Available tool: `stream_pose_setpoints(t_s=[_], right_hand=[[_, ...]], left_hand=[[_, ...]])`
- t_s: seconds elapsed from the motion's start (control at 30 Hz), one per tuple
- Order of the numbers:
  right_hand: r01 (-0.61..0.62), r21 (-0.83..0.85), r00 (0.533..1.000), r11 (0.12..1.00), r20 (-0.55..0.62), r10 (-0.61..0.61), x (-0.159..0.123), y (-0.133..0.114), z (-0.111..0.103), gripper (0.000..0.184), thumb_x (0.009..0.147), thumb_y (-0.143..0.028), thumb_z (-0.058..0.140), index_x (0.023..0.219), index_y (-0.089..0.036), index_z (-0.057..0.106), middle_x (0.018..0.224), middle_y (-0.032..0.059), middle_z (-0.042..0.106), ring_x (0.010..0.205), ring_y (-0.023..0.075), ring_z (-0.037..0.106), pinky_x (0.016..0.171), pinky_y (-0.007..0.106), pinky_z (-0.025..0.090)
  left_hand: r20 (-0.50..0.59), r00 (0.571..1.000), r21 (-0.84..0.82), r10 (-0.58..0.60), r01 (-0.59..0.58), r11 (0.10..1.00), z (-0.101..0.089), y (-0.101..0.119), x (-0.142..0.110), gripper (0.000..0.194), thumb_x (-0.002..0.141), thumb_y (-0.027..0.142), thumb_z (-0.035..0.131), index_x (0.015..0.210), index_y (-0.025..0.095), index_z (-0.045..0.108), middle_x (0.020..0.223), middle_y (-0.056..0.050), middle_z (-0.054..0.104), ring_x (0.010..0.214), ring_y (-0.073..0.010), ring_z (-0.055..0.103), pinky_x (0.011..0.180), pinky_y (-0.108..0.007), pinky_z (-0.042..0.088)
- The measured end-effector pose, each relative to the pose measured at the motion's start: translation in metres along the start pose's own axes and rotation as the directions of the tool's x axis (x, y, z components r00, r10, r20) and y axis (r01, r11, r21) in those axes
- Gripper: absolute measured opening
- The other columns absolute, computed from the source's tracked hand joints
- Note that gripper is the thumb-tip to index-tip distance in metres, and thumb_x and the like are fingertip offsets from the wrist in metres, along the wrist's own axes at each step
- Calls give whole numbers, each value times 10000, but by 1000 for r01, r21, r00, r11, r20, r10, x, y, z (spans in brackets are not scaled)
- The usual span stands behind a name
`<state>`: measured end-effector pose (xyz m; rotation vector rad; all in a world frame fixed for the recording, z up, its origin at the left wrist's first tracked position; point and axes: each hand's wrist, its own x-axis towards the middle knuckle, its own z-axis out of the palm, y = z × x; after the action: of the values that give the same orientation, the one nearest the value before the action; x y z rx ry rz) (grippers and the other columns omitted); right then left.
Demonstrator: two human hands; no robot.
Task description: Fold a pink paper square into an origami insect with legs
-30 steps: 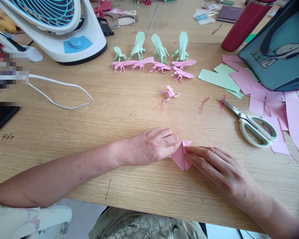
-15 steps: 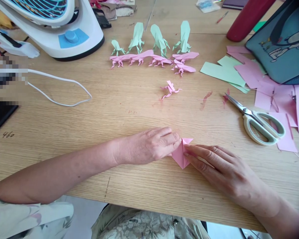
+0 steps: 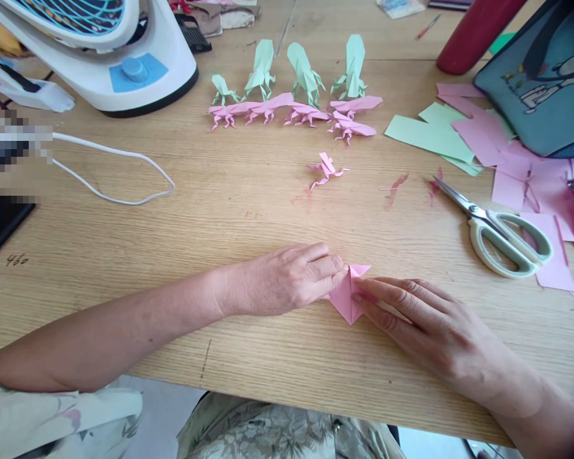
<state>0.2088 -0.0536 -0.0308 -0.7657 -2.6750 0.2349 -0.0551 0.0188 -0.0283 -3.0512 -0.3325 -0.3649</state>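
Note:
A small piece of folded pink paper (image 3: 347,299) lies on the wooden table, its lower end coming to a point. My left hand (image 3: 296,280) grips its left edge with curled fingers. From the other side, the fingertips of my right hand (image 3: 425,325) press on the paper's right flap, thumb and fingers close together. A crease runs down the middle between the two hands. Beyond them lies a small pink origami figure (image 3: 326,171) with thin legs. Farther back, several pink origami insects (image 3: 349,126) stand in front of several green origami figures (image 3: 306,71).
Scissors (image 3: 497,236) lie to the right, beside loose pink sheets (image 3: 550,252) and green sheets (image 3: 428,140). A blue bag (image 3: 540,76) and a red bottle (image 3: 481,32) stand behind. At left are a white fan (image 3: 167,60), a white cable (image 3: 124,153) and a dark phone-like object (image 3: 4,226).
The right flap of the pink paper has been brought flatter toward the middle crease under my right fingertips. My left hand stays nearly still. The camera view has shifted slightly.

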Motion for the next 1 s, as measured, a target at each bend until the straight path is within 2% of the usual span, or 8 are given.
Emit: stream_pose_setpoints(t_s=[0.13,0.27,0.53,0.67,0.9,1.0], right_hand=[[-10,12,1000,1000,-11,10,1,0,1,336,951,-14,443,1232,-19,628,1298,250,621,1150,325,613,883,467,564],[-23,34,999,999,-26,24,3,-1,1,331,970,-37,422,1218,-47,641,1281,227,638,1147,309,617,882,463,571],[-25,35,999,999,-28,26,4,0,2,335,984,-72,375,1164,-57,657,1317,249,607,1066,283,637,815,427,577],[-24,29,999,999,-38,25,4,1,3,323,971,-64,388,1141,-52,662,1330,264,595,1094,301,631,818,433,561],[-10,23,1000,1000,-22,10,3,0,3,319,971,-59,395,1173,-32,641,1357,282,572,1108,315,618,823,450,546],[-17,24,1000,1000,-23,18,2,0,3,334,969,-63,400,1207,-49,634,1356,268,579,1115,315,621,823,453,546]], left_hand=[[29,1000,-26,4,-3,1000,-1,0,0,217,1000,159,479,1112,100,656,1113,-117,671,921,-183,586,860,-310,543],[11,1000,-39,1,0,999,-2,0,0,202,972,115,509,1087,76,670,1072,-104,680,887,-193,589,825,-317,551],[16,1000,-34,-2,2,999,-2,0,0,229,980,157,524,1148,65,648,1082,-126,683,908,-179,604,847,-305,561],[12,1000,-54,-7,7,999,-3,0,0,256,967,168,555,1188,57,622,1078,-134,674,900,-175,613,842,-309,567],[-42,999,-73,-13,10,997,-2,0,1,330,967,190,562,1253,27,585,1048,-128,669,886,-184,614,818,-308,562],[-32,999,-62,-13,11,998,-3,0,1,328,974,205,551,1253,39,595,1036,-130,671,881,-184,619,818,-301,557]])
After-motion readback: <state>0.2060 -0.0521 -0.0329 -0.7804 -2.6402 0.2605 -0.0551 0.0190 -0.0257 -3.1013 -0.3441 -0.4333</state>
